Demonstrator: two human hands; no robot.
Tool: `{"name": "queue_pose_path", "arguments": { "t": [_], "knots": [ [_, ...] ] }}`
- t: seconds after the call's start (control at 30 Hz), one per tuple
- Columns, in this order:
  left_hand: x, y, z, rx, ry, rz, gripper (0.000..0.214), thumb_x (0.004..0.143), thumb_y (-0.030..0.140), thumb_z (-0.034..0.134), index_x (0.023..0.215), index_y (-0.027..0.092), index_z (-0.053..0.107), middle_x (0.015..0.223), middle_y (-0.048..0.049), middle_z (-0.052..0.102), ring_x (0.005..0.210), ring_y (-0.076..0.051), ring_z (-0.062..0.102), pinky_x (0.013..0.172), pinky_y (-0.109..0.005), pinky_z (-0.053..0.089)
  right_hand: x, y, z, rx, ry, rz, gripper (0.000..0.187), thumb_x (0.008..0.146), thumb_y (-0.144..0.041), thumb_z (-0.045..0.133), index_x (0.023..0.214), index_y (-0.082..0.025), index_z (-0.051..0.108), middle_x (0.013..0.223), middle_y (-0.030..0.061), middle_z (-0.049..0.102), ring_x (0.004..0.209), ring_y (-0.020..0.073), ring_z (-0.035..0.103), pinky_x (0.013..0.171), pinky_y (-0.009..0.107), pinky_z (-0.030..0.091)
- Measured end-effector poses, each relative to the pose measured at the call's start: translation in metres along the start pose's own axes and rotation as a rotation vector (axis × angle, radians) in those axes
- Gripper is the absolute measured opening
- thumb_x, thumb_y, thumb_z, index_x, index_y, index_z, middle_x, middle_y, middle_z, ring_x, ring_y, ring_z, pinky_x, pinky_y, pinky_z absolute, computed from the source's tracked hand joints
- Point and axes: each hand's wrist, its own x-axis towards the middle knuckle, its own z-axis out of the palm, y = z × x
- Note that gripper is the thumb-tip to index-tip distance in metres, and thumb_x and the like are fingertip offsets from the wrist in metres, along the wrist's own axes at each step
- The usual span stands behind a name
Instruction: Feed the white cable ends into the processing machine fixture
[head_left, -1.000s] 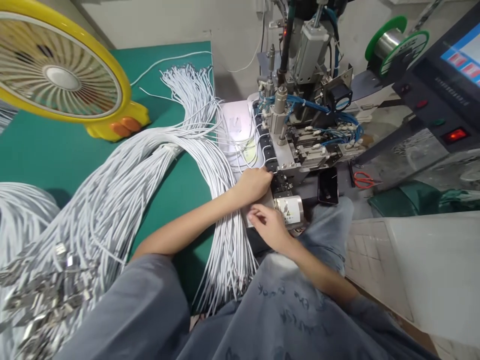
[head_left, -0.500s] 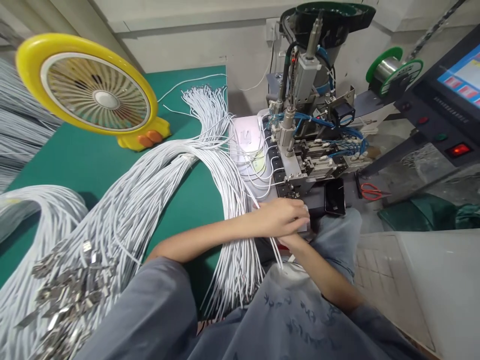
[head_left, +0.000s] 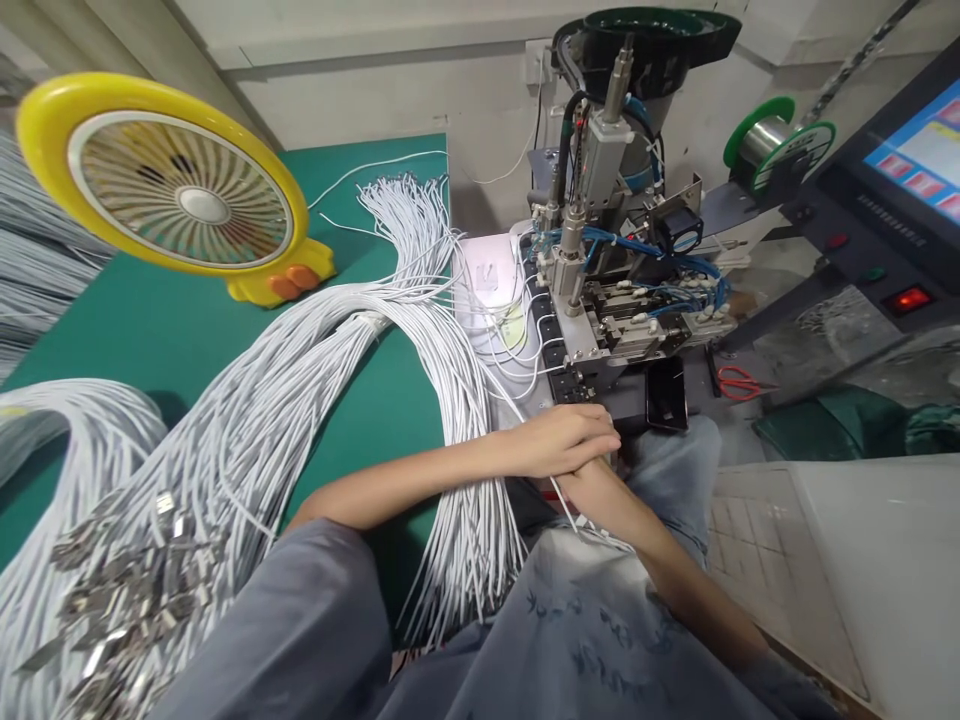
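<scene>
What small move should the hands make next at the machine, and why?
Probably the left hand should lift off the right hand and feed one white cable toward the black fixture. The hands overlap just in front of it, thin cables run under them, and the big cable bundle lies beside the left forearm.

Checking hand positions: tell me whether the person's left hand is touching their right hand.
Touching. The head view shows the left hand lying across the right hand, no gap between them, beside the white cable bundle.
</scene>
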Motion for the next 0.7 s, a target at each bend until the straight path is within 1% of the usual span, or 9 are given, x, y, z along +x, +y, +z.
{"name": "queue_pose_path", "arguments": {
  "t": [0.07, 0.13, 0.2, 0.3, 0.37, 0.43, 0.5, 0.6, 0.7],
  "knots": [
    [0.002, -0.006, -0.001, -0.049, 0.007, -0.021, 0.036, 0.095, 0.027, 0.035, 0.101, 0.006, 0.063, 0.096, -0.0107, 0.059, 0.089, -0.013, 0.055, 0.082, -0.022, 0.041, -0.004, -0.003, -0.016, -0.024, -0.056, 0.043, 0.03, 0.086, -0.024, 0.041, 0.106, -0.014, 0.062, 0.097, 0.0107, 0.063, 0.097, 0.0226, 0.057, 0.086, 0.034, 0.044],
    [0.003, -0.013, 0.0, -0.094, 0.027, -0.058, 0.035, 0.094, 0.03, 0.04, 0.109, 0.006, 0.06, 0.101, -0.0112, 0.06, 0.093, -0.014, 0.056, 0.085, -0.023, 0.042, -0.007, -0.002, -0.035, -0.065, -0.085, 0.103, 0.028, 0.087, -0.028, 0.041, 0.081, -0.014, 0.064, 0.077, 0.0084, 0.063, 0.074, 0.02, 0.059, 0.071, 0.032, 0.046],
    [0.004, -0.021, 0.001, -0.147, 0.059, -0.113, 0.037, 0.089, 0.034, 0.05, 0.113, 0.007, 0.058, 0.101, -0.0107, 0.062, 0.093, -0.014, 0.057, 0.083, -0.024, 0.043, -0.007, 0.001, -0.052, -0.051, -0.02, 0.143, 0.026, 0.084, -0.03, 0.047, 0.068, -0.014, 0.06, 0.063, 0.0052, 0.059, 0.059, 0.0169, 0.055, 0.059, 0.029, 0.044],
    [0.005, -0.03, 0.003, -0.261, 0.121, -0.161, 0.039, 0.083, 0.035, 0.06, 0.111, 0.008, 0.06, 0.089, -0.0067, 0.063, 0.078, -0.012, 0.059, 0.071, -0.021, 0.045, -0.003, 0.005, -0.066, 0.198, 0.206, 0.16, 0.016, 0.073, -0.03, 0.062, 0.074, -0.015, 0.059, 0.068, 0.0043, 0.062, 0.062, 0.016, 0.058, 0.057, 0.026, 0.045],
    [0.006, -0.032, 0.004, -0.328, 0.16, -0.158, 0.032, 0.085, 0.034, 0.056, 0.104, 0.009, 0.063, 0.08, -0.0037, 0.06, 0.064, -0.008, 0.055, 0.062, -0.019, 0.043, 0.001, 0.006, -0.066, 0.413, 0.356, 0.171, 0.019, 0.068, -0.029, 0.068, 0.078, -0.015, 0.059, 0.071, 0.0041, 0.063, 0.064, 0.0151, 0.06, 0.059, 0.024, 0.047],
    [0.006, -0.032, 0.004, -0.364, 0.2, -0.151, 0.028, 0.089, 0.032, 0.05, 0.094, 0.01, 0.066, 0.075, -0.0021, 0.055, 0.054, -0.005, 0.051, 0.054, -0.017, 0.04, 0.005, 0.007, -0.063, 0.564, 0.452, 0.174, 0.021, 0.067, -0.028, 0.069, 0.08, -0.015, 0.059, 0.069, 0.0029, 0.062, 0.06, 0.0127, 0.058, 0.057, 0.023, 0.047],
    [0.007, -0.031, 0.004, -0.352, 0.244, -0.14, 0.027, 0.089, 0.029, 0.049, 0.085, 0.009, 0.066, 0.072, -0.0019, 0.054, 0.052, -0.004, 0.049, 0.051, -0.016, 0.038, 0.007, 0.008, -0.058, 0.671, 0.479, 0.166, 0.02, 0.072, -0.029, 0.067, 0.084, -0.014, 0.061, 0.068, 0.0022, 0.061, 0.058, 0.0109, 0.056, 0.056, 0.023, 0.046],
    [0.008, -0.03, 0.004, -0.269, 0.316, -0.098, 0.022, 0.086, 0.023, 0.051, 0.077, 0.009, 0.065, 0.068, -0.0018, 0.054, 0.057, -0.005, 0.049, 0.052, -0.015, 0.036, 0.007, 0.008, -0.053, 0.78, 0.48, 0.133, 0.021, 0.08, -0.033, 0.061, 0.088, -0.014, 0.063, 0.07, 0.0029, 0.061, 0.062, 0.0118, 0.057, 0.06, 0.025, 0.048],
    [0.007, -0.032, 0.005, -0.175, 0.376, -0.058, 0.019, 0.084, 0.02, 0.053, 0.075, 0.01, 0.066, 0.064, -0.0013, 0.054, 0.057, -0.006, 0.048, 0.052, -0.016, 0.034, 0.008, 0.005, -0.051, 0.731, 0.525, 0.153, 0.023, 0.081, -0.035, 0.059, 0.088, -0.014, 0.065, 0.069, 0.0032, 0.061, 0.062, 0.0127, 0.057, 0.06, 0.026, 0.048]
  ]
}}
